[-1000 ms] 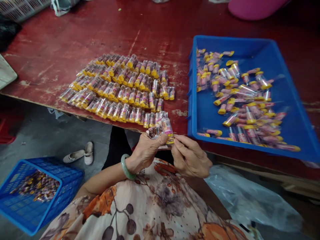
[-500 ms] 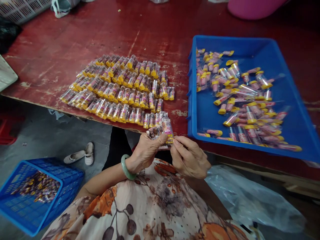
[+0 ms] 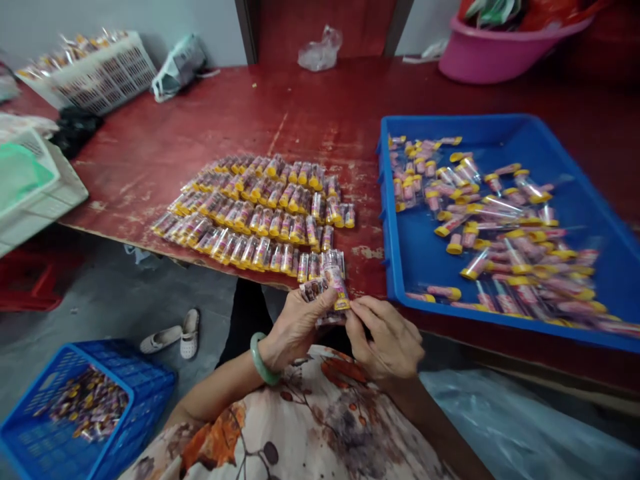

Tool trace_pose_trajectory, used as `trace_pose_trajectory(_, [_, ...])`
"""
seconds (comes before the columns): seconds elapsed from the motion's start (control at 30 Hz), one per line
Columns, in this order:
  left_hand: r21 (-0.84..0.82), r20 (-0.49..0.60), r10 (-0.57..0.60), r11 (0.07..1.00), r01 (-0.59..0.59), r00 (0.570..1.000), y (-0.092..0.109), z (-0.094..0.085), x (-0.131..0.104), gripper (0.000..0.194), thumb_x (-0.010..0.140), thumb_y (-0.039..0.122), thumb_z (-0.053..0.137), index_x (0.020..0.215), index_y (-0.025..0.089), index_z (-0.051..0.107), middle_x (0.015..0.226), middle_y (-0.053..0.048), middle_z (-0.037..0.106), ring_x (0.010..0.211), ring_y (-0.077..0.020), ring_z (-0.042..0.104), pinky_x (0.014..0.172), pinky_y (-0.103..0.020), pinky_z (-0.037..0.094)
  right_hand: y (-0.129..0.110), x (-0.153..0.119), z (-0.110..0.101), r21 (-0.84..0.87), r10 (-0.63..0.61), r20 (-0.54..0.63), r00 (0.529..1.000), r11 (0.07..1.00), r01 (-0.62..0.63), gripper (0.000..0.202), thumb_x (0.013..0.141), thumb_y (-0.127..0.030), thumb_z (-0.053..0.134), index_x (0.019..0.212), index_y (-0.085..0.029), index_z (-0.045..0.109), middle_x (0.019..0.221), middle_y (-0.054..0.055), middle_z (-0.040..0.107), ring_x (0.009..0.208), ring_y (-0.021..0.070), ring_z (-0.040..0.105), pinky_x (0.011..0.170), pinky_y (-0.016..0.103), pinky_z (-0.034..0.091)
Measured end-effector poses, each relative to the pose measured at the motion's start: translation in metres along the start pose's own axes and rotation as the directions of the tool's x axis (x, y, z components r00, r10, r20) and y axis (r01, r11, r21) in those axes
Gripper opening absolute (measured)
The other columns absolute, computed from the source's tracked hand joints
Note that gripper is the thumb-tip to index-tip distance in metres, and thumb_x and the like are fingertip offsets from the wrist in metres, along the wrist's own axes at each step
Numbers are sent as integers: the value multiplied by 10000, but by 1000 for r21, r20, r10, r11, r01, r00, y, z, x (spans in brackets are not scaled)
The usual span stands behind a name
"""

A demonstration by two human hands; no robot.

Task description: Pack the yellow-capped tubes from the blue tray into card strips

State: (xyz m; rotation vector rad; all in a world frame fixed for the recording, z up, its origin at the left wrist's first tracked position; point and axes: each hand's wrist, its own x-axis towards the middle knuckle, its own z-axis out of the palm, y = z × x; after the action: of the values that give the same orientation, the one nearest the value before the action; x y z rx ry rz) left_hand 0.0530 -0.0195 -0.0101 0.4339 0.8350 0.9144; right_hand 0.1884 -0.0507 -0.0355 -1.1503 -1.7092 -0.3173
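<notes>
My left hand [image 3: 299,327], with a green bangle at its wrist, is closed on a small stack of printed wrappers [image 3: 314,289] and a yellow-ended packet [image 3: 336,285] under the thumb. The fingertips of my right hand [image 3: 387,337] are pinched at the packet's lower right corner; what they grip is too small to make out. Rows of clear tubes with yellow caps [image 3: 260,217] lie on the red table just beyond my hands. To the right, a blue tray [image 3: 391,257] holds many loose pink tubes with yellow caps [image 3: 505,250].
A blue crate [image 3: 145,380] of tubes and white shoes [image 3: 190,333] are on the floor at left. White baskets [image 3: 107,77] stand at the table's left, a pink basin [image 3: 500,53] at the back right. Clear plastic [image 3: 500,413] hangs at lower right.
The view has tilted up, so the table's back and the wall now show and everything sits lower. My hands keep nearly the same hold on the wrappers and packet.
</notes>
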Motion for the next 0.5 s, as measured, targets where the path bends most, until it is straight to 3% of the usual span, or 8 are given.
trace_pose_trajectory(0.13, [96,-74,90,992,-83,993,19,-2,3,431,649,433,880,920,145,709,799,-34,698,620,-119,627,599,-242,536,6,0,-3,72,-16,92,996,997,9,178,823,-38,654,933,-177,658,834,49,721,784,175,718,734,288,601])
trace_pose_trajectory(0.2, [220,-86,207,958,-184,975,45,-2,12,432,639,434,882,920,150,715,799,-30,691,610,-113,610,572,-234,527,12,-2,-6,76,-13,93,996,997,6,169,831,-32,644,906,-183,653,817,41,711,773,172,713,722,287,602])
trace_pose_trajectory(0.27, [421,-25,359,850,-316,933,83,-2,30,402,668,441,857,917,155,723,801,-32,684,611,-111,592,557,-229,506,18,-6,-10,80,15,78,997,997,-21,163,835,-32,649,892,-185,649,813,37,706,740,160,704,694,275,598])
trace_pose_trajectory(0.3, [537,26,441,751,-385,897,104,-1,44,373,697,450,831,903,158,725,792,-32,678,615,-112,584,555,-229,492,20,-8,-13,81,35,71,997,996,-41,158,835,-32,653,886,-181,647,811,37,704,723,155,699,684,271,595])
trace_pose_trajectory(0.37, [771,144,538,465,-435,830,148,3,78,319,726,443,801,793,145,708,691,-27,643,583,-123,566,559,-246,460,25,-11,-17,81,60,60,996,995,-65,144,832,-33,661,871,-170,646,805,40,705,701,152,699,679,266,594])
trace_pose_trajectory(0.43, [940,192,597,115,-320,779,185,10,116,354,731,413,790,586,137,622,550,-22,560,578,-145,557,573,-257,406,28,-14,-21,80,81,50,995,993,-85,132,831,-35,660,857,-164,648,800,42,707,687,153,702,675,265,596])
trace_pose_trajectory(0.5, [976,203,640,-196,-99,741,210,18,151,327,735,357,778,571,127,615,590,-56,585,689,-197,598,642,-277,394,31,-18,-24,66,82,41,996,994,-85,131,832,-39,657,854,-168,654,791,37,712,682,156,706,666,266,599])
